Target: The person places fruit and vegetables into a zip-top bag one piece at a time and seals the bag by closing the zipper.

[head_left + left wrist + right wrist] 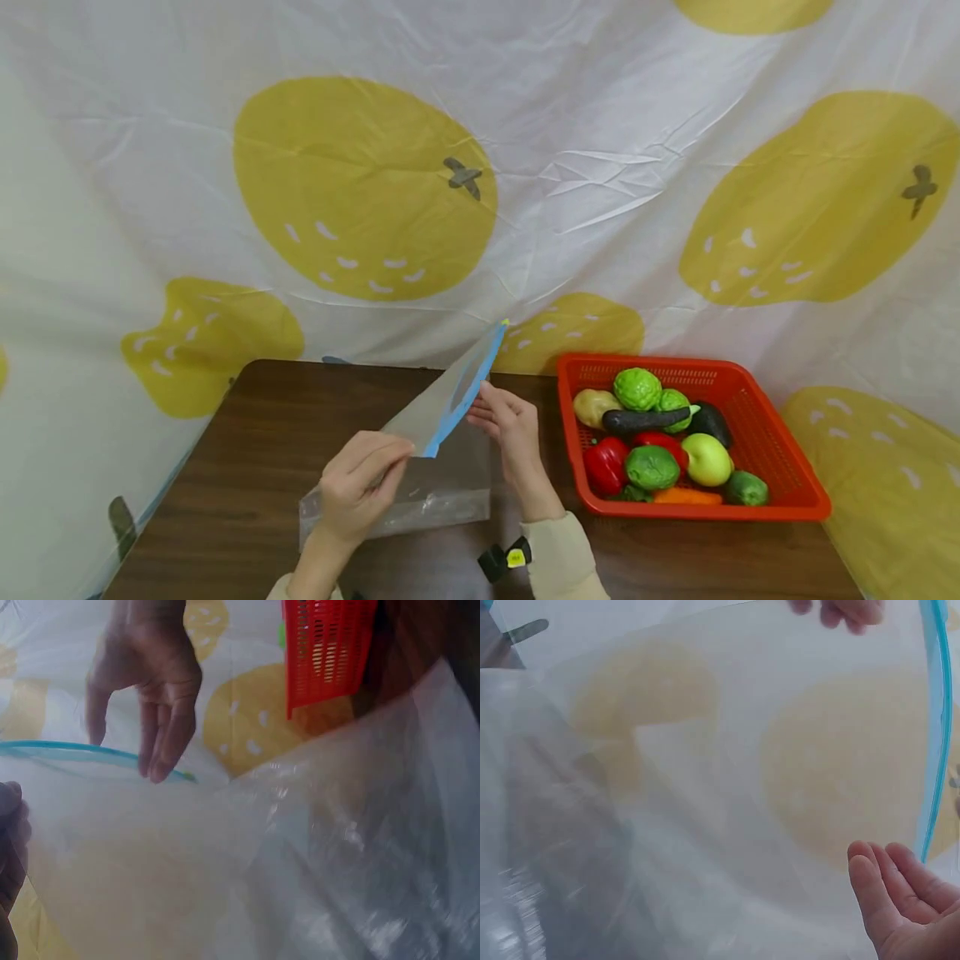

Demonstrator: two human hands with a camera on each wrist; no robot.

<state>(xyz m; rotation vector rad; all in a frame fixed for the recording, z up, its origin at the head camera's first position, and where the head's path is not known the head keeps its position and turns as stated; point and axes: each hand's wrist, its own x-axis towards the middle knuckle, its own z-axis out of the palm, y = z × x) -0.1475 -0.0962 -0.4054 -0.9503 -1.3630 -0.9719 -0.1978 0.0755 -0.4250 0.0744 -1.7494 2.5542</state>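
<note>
A large clear zip bag with a blue zip strip is held up, tilted, above the dark table. My left hand pinches the near end of the bag's top edge between thumb and fingers. Beside the strip, my right hand has its fingers extended and touching the bag near its far half. In the left wrist view, the fingers of the right hand overlap the zip strip. Seen from the right wrist, those fingers look straight and slightly spread. The bag's lower part hangs down to the table.
A red plastic basket stands right of the hands on the brown wooden table. It holds vegetables and fruit, among them an eggplant, a red pepper and a carrot. A lemon-printed cloth hangs behind.
</note>
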